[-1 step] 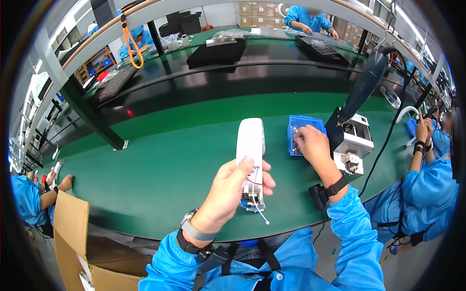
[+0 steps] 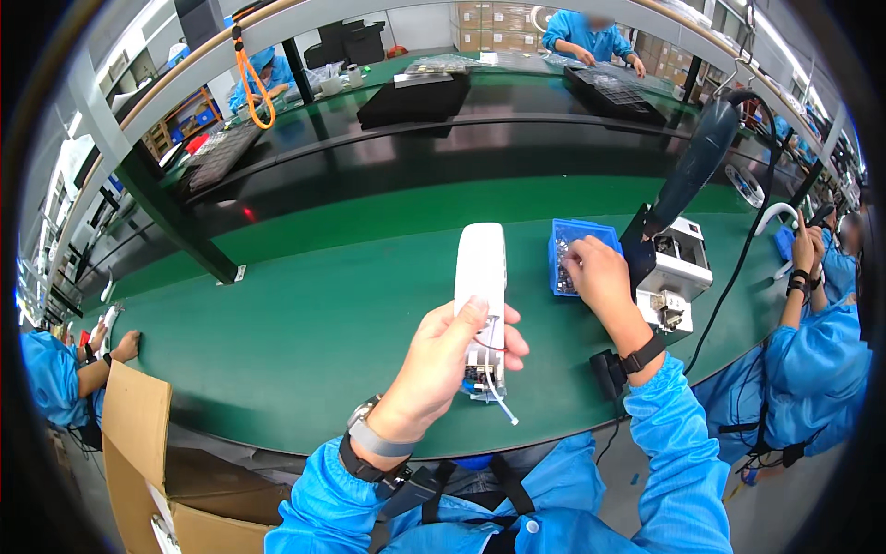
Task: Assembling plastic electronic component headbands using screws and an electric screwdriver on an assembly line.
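My left hand [image 2: 452, 355] is closed around a long white plastic housing [image 2: 482, 268], thumb on its front face. The housing stands upright in the picture, its rounded end away from me. At the near end it is uncovered, showing a dark wire, small inner parts [image 2: 478, 377] and a white cable [image 2: 501, 399] that hangs out. Over on the right, my right hand [image 2: 598, 274] reaches into a blue bin [image 2: 585, 227] of small metal parts [image 2: 563, 268]. Its fingers are bent and pressed together; what they hold, if anything, is too small to make out.
Right of the bin stands a white and black machine [image 2: 678, 263]. Above it hangs a dark electric screwdriver [image 2: 697, 152] with a black cable. An open cardboard box [image 2: 138, 415] sits at lower left. Co-workers in blue sit left, right and across the black conveyor [image 2: 388, 157].
The white housing in my left hand has shifted slightly right, and its cable end with it. My right hand stays in the blue bin.
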`<state>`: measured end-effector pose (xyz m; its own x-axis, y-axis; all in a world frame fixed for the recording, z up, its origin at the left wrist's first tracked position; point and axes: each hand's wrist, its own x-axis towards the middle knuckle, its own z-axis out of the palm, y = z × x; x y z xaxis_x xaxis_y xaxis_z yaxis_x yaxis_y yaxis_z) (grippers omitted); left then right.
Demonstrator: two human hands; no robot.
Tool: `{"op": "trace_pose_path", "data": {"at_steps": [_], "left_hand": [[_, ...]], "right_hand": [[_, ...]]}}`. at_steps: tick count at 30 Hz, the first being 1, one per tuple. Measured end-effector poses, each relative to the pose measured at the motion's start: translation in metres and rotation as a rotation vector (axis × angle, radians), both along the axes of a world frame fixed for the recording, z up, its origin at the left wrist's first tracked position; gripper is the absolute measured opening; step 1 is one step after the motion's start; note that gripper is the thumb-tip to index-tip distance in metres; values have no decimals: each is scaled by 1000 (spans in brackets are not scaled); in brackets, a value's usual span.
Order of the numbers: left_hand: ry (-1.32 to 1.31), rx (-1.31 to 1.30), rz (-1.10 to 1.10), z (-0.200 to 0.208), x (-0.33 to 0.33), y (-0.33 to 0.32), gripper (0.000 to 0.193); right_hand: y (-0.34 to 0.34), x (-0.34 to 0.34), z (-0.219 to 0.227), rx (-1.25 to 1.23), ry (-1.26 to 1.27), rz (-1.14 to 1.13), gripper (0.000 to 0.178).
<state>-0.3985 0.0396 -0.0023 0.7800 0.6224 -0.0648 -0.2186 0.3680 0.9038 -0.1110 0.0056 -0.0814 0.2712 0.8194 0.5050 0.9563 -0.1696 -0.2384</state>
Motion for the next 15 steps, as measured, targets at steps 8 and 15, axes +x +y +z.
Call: {"op": "trace_pose_path", "data": {"at_steps": [8, 15], "left_hand": [[-26, 10, 36, -1, 19, 0, 42], [-18, -15, -6, -2, 18, 2, 41]], "right_hand": [[-3, 4, 7, 90, -59, 18, 5], [-4, 9, -5, 134, -23, 39, 5]]}}
